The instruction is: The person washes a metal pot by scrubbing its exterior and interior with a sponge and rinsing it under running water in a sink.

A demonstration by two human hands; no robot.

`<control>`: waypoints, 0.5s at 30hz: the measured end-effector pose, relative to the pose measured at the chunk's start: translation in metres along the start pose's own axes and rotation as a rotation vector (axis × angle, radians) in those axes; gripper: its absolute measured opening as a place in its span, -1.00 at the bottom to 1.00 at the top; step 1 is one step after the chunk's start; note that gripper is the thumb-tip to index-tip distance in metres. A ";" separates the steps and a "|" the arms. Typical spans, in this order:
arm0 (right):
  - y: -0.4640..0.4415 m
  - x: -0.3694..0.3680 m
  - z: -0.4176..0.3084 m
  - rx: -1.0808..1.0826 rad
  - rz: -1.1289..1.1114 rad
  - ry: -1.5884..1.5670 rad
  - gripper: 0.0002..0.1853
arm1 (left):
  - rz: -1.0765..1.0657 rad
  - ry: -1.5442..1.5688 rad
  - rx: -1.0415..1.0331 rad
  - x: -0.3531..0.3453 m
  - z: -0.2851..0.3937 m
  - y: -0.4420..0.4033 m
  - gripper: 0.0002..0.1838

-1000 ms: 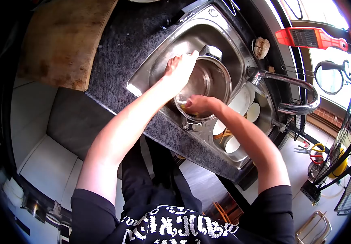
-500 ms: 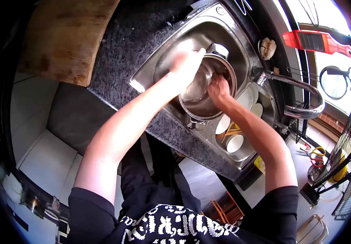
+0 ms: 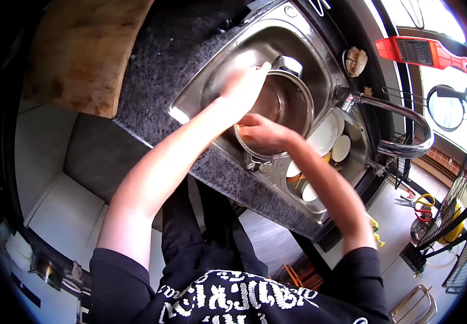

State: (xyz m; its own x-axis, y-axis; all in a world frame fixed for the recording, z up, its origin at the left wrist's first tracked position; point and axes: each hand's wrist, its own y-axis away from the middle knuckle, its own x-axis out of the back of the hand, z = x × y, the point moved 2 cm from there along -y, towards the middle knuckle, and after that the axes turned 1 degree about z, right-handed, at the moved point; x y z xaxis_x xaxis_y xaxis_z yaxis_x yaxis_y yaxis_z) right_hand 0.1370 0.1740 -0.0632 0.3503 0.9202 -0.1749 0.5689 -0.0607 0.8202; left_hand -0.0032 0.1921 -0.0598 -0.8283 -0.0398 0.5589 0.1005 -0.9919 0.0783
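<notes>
Reaching into a steel pot (image 3: 293, 110), the right hand (image 3: 263, 133) bent its fingers near the inside wall, at about 8 o'clock of the mouth. A bit of orange-yellow showed at the fingertips, mostly hidden; whether the fingers were clamped on it, I could not tell. The left hand (image 3: 241, 90) lay at the rim toward 10 o'clock, its thumb stretched toward the handle (image 3: 287, 65) at 1 o'clock. Its other fingers were blurred, so whether they gripped the rim could not be told.

The pot sat at the large sink basin (image 3: 268, 42), its mouth facing up toward the head view, its lower handle (image 3: 258, 163) at 7 o'clock. Toward 4 o'clock, the smaller basin (image 3: 357, 161) held a white plate (image 3: 325, 134), a white bowl (image 3: 341, 148) and other dishes. The curved faucet (image 3: 404, 110) stood at 3 o'clock from the pot. A wooden board (image 3: 82, 59) lay at 10 o'clock, beside the dark speckled desk surface (image 3: 155, 75). At 2 o'clock were a red-framed grater (image 3: 425, 53) and, below it, a round strainer (image 3: 445, 108).
</notes>
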 end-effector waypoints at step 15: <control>-0.075 0.005 0.053 0.377 0.189 0.305 -0.46 | 0.001 0.165 0.011 0.000 0.000 -0.003 -0.76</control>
State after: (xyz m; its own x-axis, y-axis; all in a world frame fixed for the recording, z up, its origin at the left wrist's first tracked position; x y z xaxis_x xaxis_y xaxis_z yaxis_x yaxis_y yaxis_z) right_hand 0.1355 0.1625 -0.1543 0.2721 0.9471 0.1704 0.7647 -0.3203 0.5591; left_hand -0.0036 0.1949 -0.0601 -0.9075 -0.0612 0.4156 0.1068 -0.9904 0.0875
